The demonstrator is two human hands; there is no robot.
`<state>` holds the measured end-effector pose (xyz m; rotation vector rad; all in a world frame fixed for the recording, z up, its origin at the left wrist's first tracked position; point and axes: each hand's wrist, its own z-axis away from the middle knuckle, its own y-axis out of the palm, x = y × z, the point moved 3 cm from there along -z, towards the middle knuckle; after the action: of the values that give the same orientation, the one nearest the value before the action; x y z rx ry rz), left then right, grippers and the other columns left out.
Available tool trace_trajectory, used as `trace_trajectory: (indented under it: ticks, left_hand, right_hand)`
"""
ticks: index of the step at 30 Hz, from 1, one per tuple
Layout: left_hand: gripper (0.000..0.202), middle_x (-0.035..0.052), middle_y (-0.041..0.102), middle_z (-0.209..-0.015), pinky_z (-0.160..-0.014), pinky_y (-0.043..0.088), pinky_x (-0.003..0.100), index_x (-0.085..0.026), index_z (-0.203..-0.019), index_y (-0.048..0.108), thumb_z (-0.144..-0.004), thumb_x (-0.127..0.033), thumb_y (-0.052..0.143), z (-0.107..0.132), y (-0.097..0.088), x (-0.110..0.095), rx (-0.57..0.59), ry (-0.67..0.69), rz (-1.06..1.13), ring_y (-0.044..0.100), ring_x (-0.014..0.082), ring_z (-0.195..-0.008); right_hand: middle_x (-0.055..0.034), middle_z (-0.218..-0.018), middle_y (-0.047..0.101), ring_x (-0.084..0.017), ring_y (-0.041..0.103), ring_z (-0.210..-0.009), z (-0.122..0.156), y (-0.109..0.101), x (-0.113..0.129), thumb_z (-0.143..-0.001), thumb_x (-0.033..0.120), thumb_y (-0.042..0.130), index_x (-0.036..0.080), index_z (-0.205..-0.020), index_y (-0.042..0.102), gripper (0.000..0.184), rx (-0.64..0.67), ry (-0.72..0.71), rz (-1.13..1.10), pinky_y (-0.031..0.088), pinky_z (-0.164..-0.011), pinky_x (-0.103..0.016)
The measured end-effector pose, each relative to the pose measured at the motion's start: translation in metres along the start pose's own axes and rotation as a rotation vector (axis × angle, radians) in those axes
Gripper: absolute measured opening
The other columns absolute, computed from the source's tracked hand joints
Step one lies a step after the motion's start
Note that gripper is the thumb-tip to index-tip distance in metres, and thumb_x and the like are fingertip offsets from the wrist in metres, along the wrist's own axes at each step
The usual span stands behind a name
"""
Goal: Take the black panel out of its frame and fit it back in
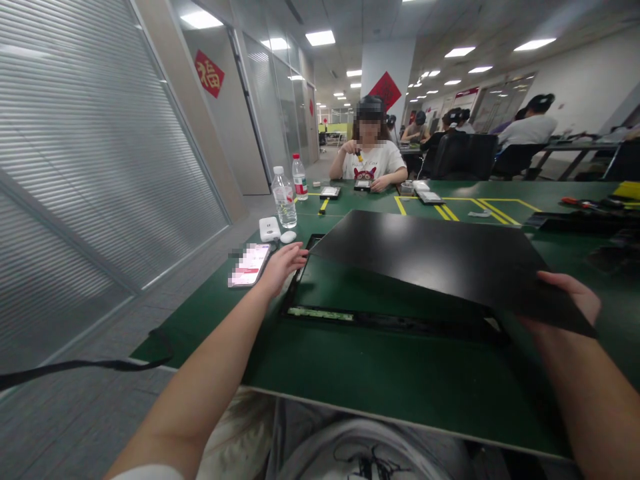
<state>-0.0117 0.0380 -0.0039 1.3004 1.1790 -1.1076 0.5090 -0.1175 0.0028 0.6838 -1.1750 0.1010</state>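
A large thin black panel (430, 257) is lifted at an angle above a black rectangular frame (295, 293) lying on the green table (380, 380). My right hand (567, 300) grips the panel's near right corner, thumb on top. My left hand (283, 265) rests on the frame's far left corner, its fingers curled over the edge. A narrow green circuit strip (320, 313) runs along the frame's near side.
A phone (249, 265), a white box (269, 229), a small white puck (289, 237) and two water bottles (285, 198) stand left of the frame. A seated person (373, 157) works across the table. Tools (580, 202) lie at the far right.
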Motion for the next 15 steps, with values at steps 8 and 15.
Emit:
trace_trajectory:
  ticks: [8, 15]
  left_hand:
    - [0.044, 0.0142, 0.087, -0.109, -0.083, 0.064, 0.038, -0.015, -0.120, 0.085, -0.080, -0.032, 0.079, 0.010, 0.005, -0.011, 0.223, -0.172, 0.202, 0.083, 0.0330, -0.102]
    - [0.054, 0.0137, 0.087, -0.105, -0.083, 0.064, 0.040, -0.012, -0.117, 0.085, -0.068, -0.031, 0.074, 0.005, 0.003, -0.011, 0.166, -0.064, 0.242, 0.082, 0.0334, -0.096]
  right_hand:
    - [-0.0039, -0.079, 0.076, -0.024, 0.074, -0.063, 0.019, -0.003, 0.000, -0.062, 0.010, 0.077, 0.025, -0.087, 0.072, 0.030, -0.029, -0.082, 0.161, 0.074, -0.064, -0.045]
    - [-0.0114, -0.078, 0.080, -0.034, 0.080, -0.070, 0.024, 0.014, -0.012, -0.070, 0.012, 0.074, 0.020, -0.092, 0.074, 0.024, 0.179, 0.264, 0.302, 0.072, -0.064, -0.048]
